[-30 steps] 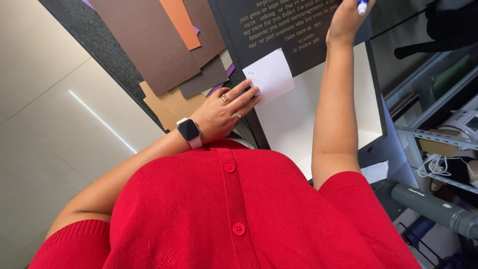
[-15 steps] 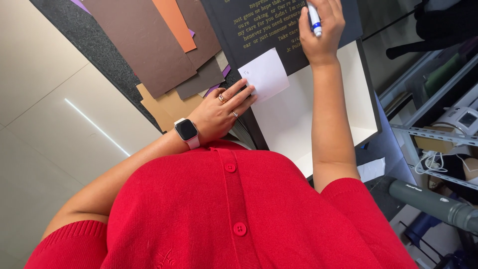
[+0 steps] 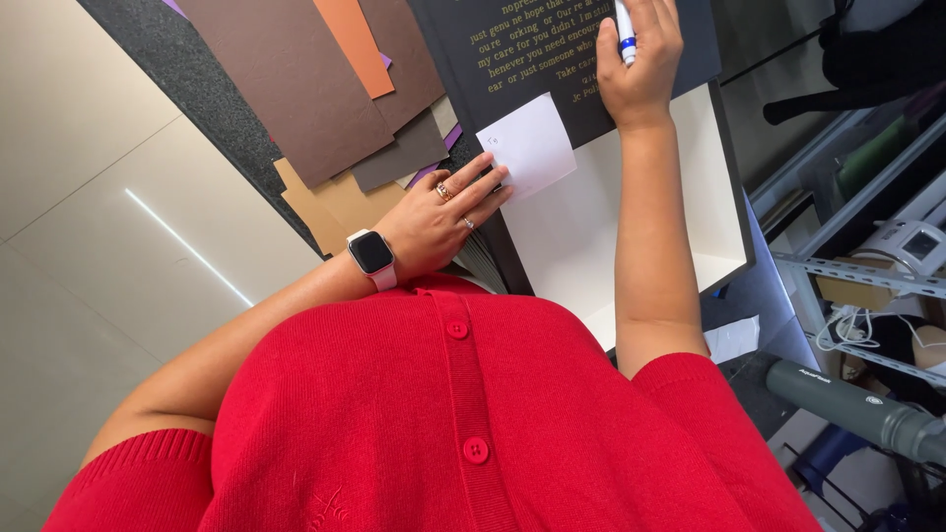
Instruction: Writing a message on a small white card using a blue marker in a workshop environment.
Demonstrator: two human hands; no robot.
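Observation:
My left hand (image 3: 445,210), with rings and a watch on the wrist, lies flat with fingers spread, its fingertips pressing the lower edge of a small white paper card (image 3: 527,146). The card rests across the border between a black sheet with gold writing (image 3: 532,49) and a cream board (image 3: 631,217). My right hand (image 3: 641,59) is closed around a white and blue marker pen (image 3: 624,30), held over the lower right of the black sheet. My forearm stretches along the cream board.
Brown, orange, tan and grey paper sheets (image 3: 325,89) fan out on a dark felt mat (image 3: 212,108) to the left. A metal shelf rack (image 3: 867,266) with cables stands at right. A grey-green tube (image 3: 847,404) lies lower right. Pale floor tiles lie at left.
My right hand with the pen has drawn back toward me, from the top of the black sheet to its lower part. The left hand stays on the card.

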